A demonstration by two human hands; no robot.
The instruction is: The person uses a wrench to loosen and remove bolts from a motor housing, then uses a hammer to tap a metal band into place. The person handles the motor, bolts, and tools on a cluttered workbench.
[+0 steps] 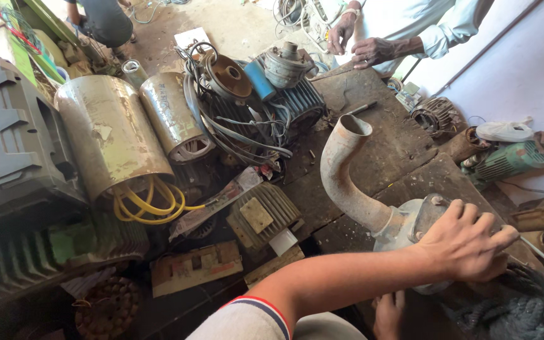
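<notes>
The right hand (467, 242) lies in a loose, part-open grip over the grey pump housing (410, 223) with its rusty curved pipe (342, 170) on the dark surface (379, 145), while the left hand's (388, 315) grip cannot be told.

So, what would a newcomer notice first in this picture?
Probably the rusty curved metal pipe rising from a grey pump housing at centre right, with the person's left hand spread over that housing. Next, the two dull cylindrical metal motor casings at left, with yellow wires spilling out below them.
</notes>
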